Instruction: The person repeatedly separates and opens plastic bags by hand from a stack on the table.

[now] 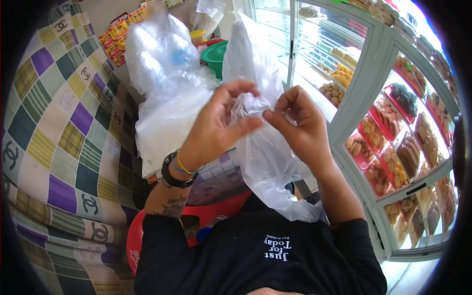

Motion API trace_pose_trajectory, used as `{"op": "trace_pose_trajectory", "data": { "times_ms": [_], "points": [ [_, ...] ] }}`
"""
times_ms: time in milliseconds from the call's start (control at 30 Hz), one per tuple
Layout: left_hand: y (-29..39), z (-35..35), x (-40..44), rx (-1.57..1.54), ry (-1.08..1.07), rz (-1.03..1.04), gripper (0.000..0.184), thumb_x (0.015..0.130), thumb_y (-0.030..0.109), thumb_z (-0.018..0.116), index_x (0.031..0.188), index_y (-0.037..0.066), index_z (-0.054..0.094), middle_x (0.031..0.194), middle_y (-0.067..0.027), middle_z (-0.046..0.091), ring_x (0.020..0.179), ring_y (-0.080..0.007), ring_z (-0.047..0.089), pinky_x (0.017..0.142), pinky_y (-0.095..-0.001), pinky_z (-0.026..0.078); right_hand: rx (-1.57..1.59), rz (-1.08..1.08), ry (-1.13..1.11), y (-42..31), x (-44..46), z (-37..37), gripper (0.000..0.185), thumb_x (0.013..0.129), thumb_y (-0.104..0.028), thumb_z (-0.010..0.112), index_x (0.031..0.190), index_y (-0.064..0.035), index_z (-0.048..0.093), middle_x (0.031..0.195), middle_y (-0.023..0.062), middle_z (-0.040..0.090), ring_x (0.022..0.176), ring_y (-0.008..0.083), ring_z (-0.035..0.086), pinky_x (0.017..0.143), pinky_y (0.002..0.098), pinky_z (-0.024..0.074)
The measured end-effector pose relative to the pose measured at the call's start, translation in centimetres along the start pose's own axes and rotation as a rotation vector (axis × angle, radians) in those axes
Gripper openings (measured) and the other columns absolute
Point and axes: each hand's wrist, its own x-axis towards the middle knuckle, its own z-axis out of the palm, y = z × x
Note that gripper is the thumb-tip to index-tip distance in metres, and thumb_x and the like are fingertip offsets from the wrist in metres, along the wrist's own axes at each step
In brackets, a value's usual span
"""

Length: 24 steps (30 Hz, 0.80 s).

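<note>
A large clear plastic bag (268, 142) hangs in front of my chest, gathered and crinkled at its middle. My right hand (301, 125) pinches the gathered part between thumb and curled fingers. On the other side of the gather, my left hand (223, 115) has its thumb and fingers apart, curved around the plastic without closing on it. The upper part of the bag stands up beyond both hands, and its lower part drapes toward my black shirt (246, 255). A dark watch (173, 172) and thin bands sit on my left wrist.
At the right stands a glass display case (378, 118) with trays of baked goods. A stack of plastic bags (172, 118) lies ahead on the left, near a green basin (215, 55). A checkered curtain (73, 123) hangs at the left, with a red chair (135, 241) below.
</note>
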Motion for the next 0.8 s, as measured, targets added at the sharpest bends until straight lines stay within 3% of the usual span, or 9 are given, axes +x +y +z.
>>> {"op": "trace_pose_trajectory", "data": {
  "times_ms": [133,167,233,333,367,500,633,733,800],
  "points": [
    [-1.1,0.8,-0.4,-0.058,0.054,-0.216,0.031,0.089,-0.007,0.049,0.12,0.001,0.051,0.106,-0.0052,0.055,0.094,-0.01,0.054,0.082,-0.0234,0.046,0.229,-0.088,0.049,0.6,-0.5,0.2,0.018,0.081,-0.001,0.067,0.091,-0.002,0.052,0.086,0.0033,0.054,0.074,0.01,0.055,0.07,0.0239,0.0462],
    [-1.2,0.8,-0.2,-0.069,0.149,-0.212,0.03,0.089,-0.004,0.051,0.118,0.003,0.054,0.103,-0.0015,0.057,0.084,-0.0079,0.055,0.075,-0.0207,0.046,0.325,-0.066,0.098,0.6,-0.6,0.1,0.018,0.082,0.003,0.064,0.094,-0.0025,0.051,0.09,0.0034,0.053,0.077,0.0101,0.054,0.071,0.0243,0.0459],
    [-2.1,0.0,-0.1,-0.04,0.192,-0.183,0.036,0.087,-0.01,0.04,0.117,0.002,0.054,0.103,-0.0029,0.057,0.089,-0.007,0.055,0.077,-0.0213,0.047,0.512,-0.026,0.199,0.1,-0.5,-0.4,0.023,0.083,0.011,0.057,0.1,-0.0033,0.049,0.097,0.0038,0.052,0.081,0.0103,0.054,0.072,0.0252,0.0453],
    [-2.8,0.0,0.0,-0.032,0.233,-0.144,0.038,0.085,-0.012,0.037,0.115,0.003,0.054,0.104,-0.0021,0.057,0.09,-0.0053,0.054,0.073,-0.0205,0.047,0.551,-0.055,0.255,-0.2,-0.2,-1.4,0.014,0.09,0.002,0.053,0.102,-0.0024,0.049,0.098,0.0047,0.052,0.082,0.0113,0.054,0.072,0.0273,0.0467],
    [-2.7,0.2,0.0,-0.035,0.245,-0.133,0.038,0.085,-0.012,0.038,0.115,0.004,0.054,0.104,-0.0014,0.057,0.09,-0.0046,0.054,0.071,-0.0199,0.047,0.478,-0.04,0.21,0.1,-0.2,-1.5,0.013,0.096,-0.009,0.048,0.107,-0.0014,0.048,0.1,0.0056,0.055,0.084,0.0112,0.055,0.075,0.0263,0.0453],
    [-0.9,1.0,-0.5,-0.015,0.244,-0.208,0.032,0.085,-0.007,0.043,0.113,0.005,0.054,0.102,0.0005,0.058,0.088,-0.003,0.053,0.068,-0.0177,0.045,0.277,0.037,0.058,1.0,-0.9,-0.8,0.024,0.099,-0.019,0.044,0.114,-0.0002,0.049,0.103,0.0069,0.06,0.092,0.0103,0.056,0.082,0.0251,0.041],
    [-1.3,0.6,-0.9,-0.043,0.231,-0.178,0.027,0.088,-0.003,0.045,0.112,0.005,0.055,0.091,0.0015,0.058,0.075,-0.0015,0.052,0.062,-0.0168,0.043,0.208,0.122,0.202,0.4,-0.8,-1.0,0.045,0.102,-0.038,0.03,0.106,0.0015,0.052,0.096,0.0068,0.059,0.086,0.0109,0.054,0.081,0.0254,0.0409],
    [-0.7,0.8,-1.1,-0.007,0.237,-0.2,0.02,0.091,0.001,0.047,0.109,0.004,0.055,0.075,0.003,0.054,0.063,-0.0008,0.048,0.055,-0.0173,0.039,0.432,0.078,0.213,1.0,-1.1,-1.8,0.042,0.101,-0.034,0.036,0.098,0.0019,0.057,0.088,0.0065,0.056,0.081,0.0131,0.054,0.077,0.0264,0.0428],
    [-0.6,1.1,-1.3,-0.005,0.249,-0.198,0.015,0.093,0.004,0.048,0.106,0.004,0.056,0.067,0.004,0.05,0.056,-0.0006,0.044,0.051,-0.0176,0.037,0.353,0.053,0.139,0.5,-1.9,-1.9,0.031,0.096,-0.028,0.051,0.095,0.0026,0.056,0.087,0.0063,0.056,0.081,0.0112,0.053,0.076,0.0244,0.0423]
  ]
}}
